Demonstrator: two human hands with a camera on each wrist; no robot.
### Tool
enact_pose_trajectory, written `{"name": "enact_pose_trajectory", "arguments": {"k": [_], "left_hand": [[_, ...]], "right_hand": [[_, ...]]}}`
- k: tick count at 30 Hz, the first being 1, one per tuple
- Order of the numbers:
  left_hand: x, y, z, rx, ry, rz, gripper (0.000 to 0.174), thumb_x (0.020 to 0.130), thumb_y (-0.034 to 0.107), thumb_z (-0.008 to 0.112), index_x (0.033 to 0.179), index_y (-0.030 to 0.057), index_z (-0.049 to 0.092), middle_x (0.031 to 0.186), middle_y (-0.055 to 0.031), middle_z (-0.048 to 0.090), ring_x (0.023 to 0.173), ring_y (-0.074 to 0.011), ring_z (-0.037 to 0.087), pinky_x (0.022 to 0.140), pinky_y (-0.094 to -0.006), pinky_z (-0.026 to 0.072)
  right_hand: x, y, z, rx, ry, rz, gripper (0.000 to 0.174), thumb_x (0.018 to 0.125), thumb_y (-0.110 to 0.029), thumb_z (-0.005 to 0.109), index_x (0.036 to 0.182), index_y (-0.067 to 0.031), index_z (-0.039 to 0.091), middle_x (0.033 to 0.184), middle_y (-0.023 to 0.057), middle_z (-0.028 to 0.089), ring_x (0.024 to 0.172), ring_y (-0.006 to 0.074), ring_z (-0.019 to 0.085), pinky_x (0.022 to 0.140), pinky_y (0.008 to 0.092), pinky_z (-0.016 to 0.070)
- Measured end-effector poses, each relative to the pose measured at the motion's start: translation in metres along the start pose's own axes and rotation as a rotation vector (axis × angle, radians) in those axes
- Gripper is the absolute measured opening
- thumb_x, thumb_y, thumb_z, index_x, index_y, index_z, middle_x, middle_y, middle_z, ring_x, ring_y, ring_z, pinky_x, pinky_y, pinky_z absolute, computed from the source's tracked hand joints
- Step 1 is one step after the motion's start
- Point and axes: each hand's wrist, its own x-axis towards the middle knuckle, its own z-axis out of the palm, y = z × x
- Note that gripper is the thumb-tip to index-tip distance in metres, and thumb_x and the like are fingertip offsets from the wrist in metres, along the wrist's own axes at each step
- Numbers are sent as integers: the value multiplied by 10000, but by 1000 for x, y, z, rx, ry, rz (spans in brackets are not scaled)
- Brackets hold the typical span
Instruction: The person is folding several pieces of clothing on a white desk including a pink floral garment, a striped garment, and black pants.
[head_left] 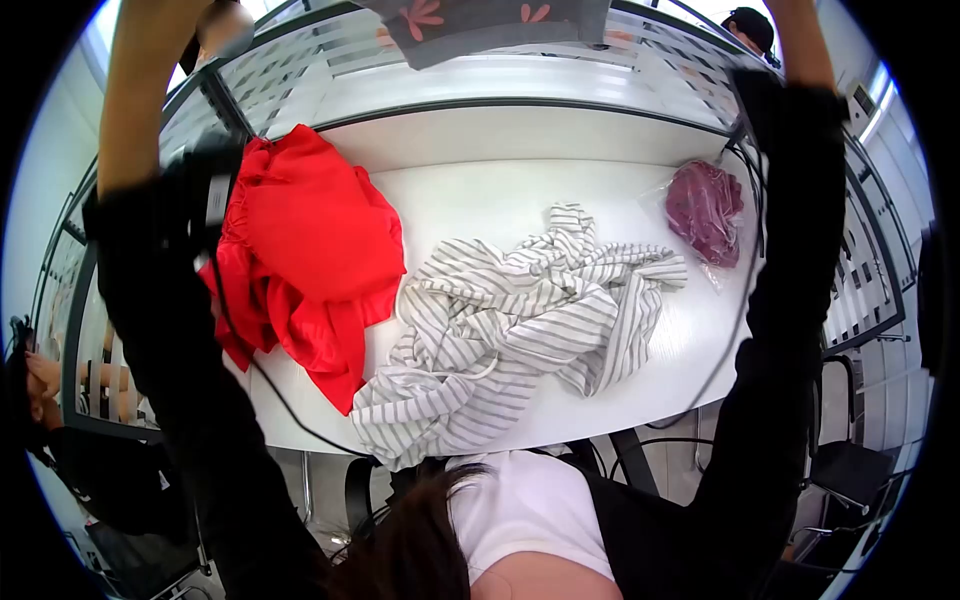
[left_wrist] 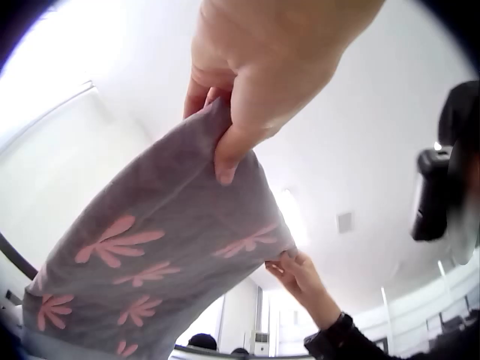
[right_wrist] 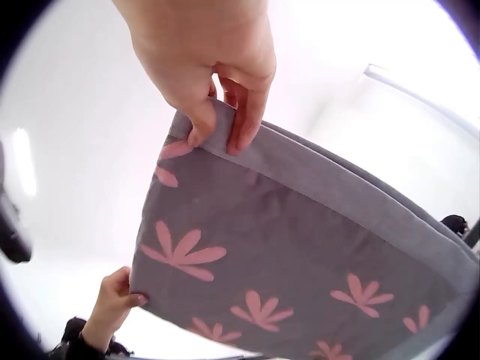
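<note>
A grey cloth [left_wrist: 180, 202] printed with pink leaf shapes is held up by both raised hands. The left hand [left_wrist: 270, 64] pinches one corner between thumb and fingers in the left wrist view. Another corner is pinched by the right hand [right_wrist: 214, 64], beside a wide plain hem [right_wrist: 322, 184]. Between the two hands the cloth hangs spread out. In the head view only its lower part [head_left: 490, 35] shows at the top edge, above the table, and both hands lie outside that picture.
On the white table [head_left: 440, 195], a crumpled red cloth [head_left: 315, 230] lies left and a grey-and-white striped cloth [head_left: 540, 320] in the middle. A clear bag with maroon cloth [head_left: 703, 212] sits at the right. A metal-framed partition [head_left: 520, 103] borders the back; cables run beside both arms.
</note>
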Motion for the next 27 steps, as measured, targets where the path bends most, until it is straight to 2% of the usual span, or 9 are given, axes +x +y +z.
{"name": "enact_pose_trajectory", "arguments": {"k": [3,4,6,11,14,18,21,24,27], "left_hand": [[-51,-8,-34,261,-182,142,241,765,210,666,950,64,613,822,-106,618,685,-218,595,622,-311,455],[-70,24,-41,185,-315,122,296,725,-55,631,1003,44,601,905,-85,623,750,-177,598,717,-280,478],[-120,59,-52,82,-456,33,307,659,-107,597,931,35,594,865,-93,600,744,-197,597,683,-292,482],[-212,108,-73,-347,-1062,-21,239,684,27,567,923,39,555,846,-84,557,762,-263,575,656,-342,475],[-224,103,-72,-526,-1175,-177,296,640,-12,619,925,41,558,920,-79,576,773,-237,586,656,-319,484],[-213,76,-61,-643,-1148,-477,337,599,-42,626,917,46,558,831,-82,593,708,-205,605,635,-276,488],[-200,47,-30,-585,-828,-571,285,655,-22,604,929,28,543,839,-87,580,722,-173,597,658,-250,467],[-208,15,32,-807,-551,-911,224,794,27,607,994,32,506,856,-30,579,775,-88,546,686,-222,448],[-258,-18,106,-868,-481,-1162,258,817,68,617,1043,41,495,825,-23,544,731,-62,491,601,-213,393]], "right_hand": [[-84,28,-55,-216,2,85,249,871,-184,556,1067,-38,599,893,60,645,802,161,629,703,283,496],[-111,-5,-27,-80,-5,186,159,819,-104,585,965,-54,624,827,37,649,763,137,627,645,261,489],[-156,-87,-6,-301,-336,66,204,722,38,586,877,-86,633,830,22,656,765,144,634,622,254,495],[-253,-146,10,-50,-982,292,205,599,-15,582,785,-95,553,767,26,584,563,211,558,482,287,440],[-257,-154,11,74,-1039,322,197,595,-36,608,771,-87,538,782,11,572,616,214,556,516,289,449],[-230,-132,14,150,-857,360,268,571,-24,665,808,-83,555,782,34,568,766,246,555,605,326,456],[-224,-94,23,169,-730,631,214,651,-93,686,815,-14,574,795,86,605,728,257,590,634,302,448],[-240,-25,50,280,-608,879,238,814,-211,622,866,-7,511,658,1,450,606,61,386,522,232,343],[-274,36,99,404,-413,964,269,850,-249,584,965,-8,552,766,10,552,665,66,464,566,225,376]]}}
